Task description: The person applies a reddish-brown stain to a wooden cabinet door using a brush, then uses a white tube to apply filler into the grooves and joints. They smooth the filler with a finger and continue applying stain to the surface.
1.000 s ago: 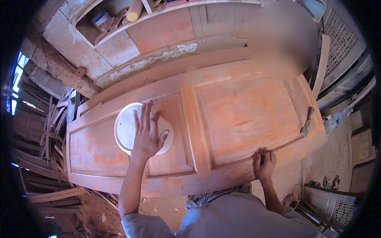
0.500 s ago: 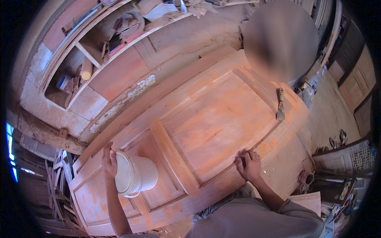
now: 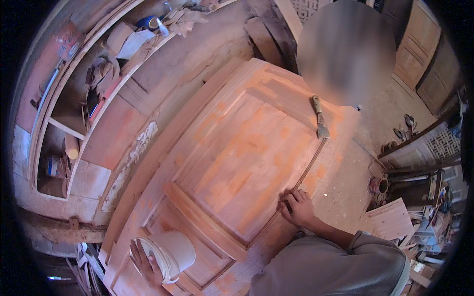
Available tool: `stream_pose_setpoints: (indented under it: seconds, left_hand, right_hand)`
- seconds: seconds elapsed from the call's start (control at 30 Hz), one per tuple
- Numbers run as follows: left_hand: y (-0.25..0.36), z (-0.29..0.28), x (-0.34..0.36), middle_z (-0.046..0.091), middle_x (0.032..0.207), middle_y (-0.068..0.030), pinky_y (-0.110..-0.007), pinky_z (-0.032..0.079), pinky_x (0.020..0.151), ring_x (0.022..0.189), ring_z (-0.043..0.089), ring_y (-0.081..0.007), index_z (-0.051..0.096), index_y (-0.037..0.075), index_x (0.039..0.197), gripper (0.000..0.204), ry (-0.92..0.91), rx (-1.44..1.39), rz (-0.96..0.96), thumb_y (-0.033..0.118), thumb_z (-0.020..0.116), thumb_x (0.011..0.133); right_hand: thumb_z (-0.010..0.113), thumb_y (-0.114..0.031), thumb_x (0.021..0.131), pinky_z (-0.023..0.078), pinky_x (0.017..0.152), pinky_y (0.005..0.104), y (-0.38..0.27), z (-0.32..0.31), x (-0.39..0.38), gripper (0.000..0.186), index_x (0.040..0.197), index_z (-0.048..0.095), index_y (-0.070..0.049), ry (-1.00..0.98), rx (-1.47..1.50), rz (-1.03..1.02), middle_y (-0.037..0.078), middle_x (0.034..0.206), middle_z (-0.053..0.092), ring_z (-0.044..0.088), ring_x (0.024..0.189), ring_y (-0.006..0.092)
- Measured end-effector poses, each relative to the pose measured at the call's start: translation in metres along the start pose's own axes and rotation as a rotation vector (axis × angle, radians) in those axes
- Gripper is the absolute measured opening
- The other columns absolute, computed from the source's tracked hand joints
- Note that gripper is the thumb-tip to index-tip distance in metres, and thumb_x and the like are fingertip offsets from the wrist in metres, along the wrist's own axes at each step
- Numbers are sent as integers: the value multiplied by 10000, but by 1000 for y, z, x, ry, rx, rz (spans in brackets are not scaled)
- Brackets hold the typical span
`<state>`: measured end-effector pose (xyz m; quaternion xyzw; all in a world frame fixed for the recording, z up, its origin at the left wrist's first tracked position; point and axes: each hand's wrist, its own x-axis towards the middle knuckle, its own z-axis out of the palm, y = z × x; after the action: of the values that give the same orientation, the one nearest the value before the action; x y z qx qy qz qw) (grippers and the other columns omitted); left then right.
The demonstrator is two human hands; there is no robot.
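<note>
Left of the door (image 3: 232, 167): shelf (image 3: 66, 129), compartment holding a yellow-ended cylinder (image 3: 72, 147). On its near-left end: left hand (image 3: 148, 265), shifted from lid edge onto lid, fingers spread, grip unclear; white bucket (image 3: 182, 249), contents hidden. Near edge: right hand (image 3: 297, 208), fingers curled, holding unclear. Far-right end: scraper (image 3: 319, 116).

A left hand (image 3: 147, 264) rests on a white bucket (image 3: 178, 250) at lower left; the right hand (image 3: 297, 208) touches a panelled door (image 3: 247, 165), a scraper (image 3: 320, 119) lying upper right.
</note>
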<state>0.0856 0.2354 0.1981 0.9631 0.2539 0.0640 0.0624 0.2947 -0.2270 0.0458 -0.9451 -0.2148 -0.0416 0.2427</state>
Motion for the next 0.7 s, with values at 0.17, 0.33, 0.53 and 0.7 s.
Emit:
stream_pose_setpoints:
  seconds: [0.17,0.33,0.53,0.7]
  left_hand:
    - [-1,3,4,306,1563,-212,-568,136,1175,1458,250,-406,361,21,1493,756,7,-2,-1,576,252,993]
    - [9,3,5,404,1490,-255,-541,172,1173,1411,334,-425,440,-46,1422,733,99,-55,-62,535,301,996]
    - [15,2,13,484,1404,-279,-553,292,1120,1316,431,-465,498,-66,1347,694,197,-177,-89,517,413,980]
    - [19,1,20,500,1381,-288,-533,356,1078,1278,472,-462,528,-59,1314,666,210,-164,-128,510,436,979]
  right_hand:
    - [659,-187,835,452,833,458,-4,-18,53,237,1023,616,-47,53,177,-102,155,1057,597,567,1005,351]
    - [619,-59,874,469,737,360,0,-81,252,110,971,578,-28,369,513,-201,140,950,588,581,846,266]
    - [682,-229,881,504,704,346,-74,-117,564,262,1030,654,-15,517,687,-602,129,926,676,629,772,251]
    - [712,-531,805,538,853,462,-139,-77,721,473,1121,705,-180,522,205,-241,181,1027,706,678,966,348]
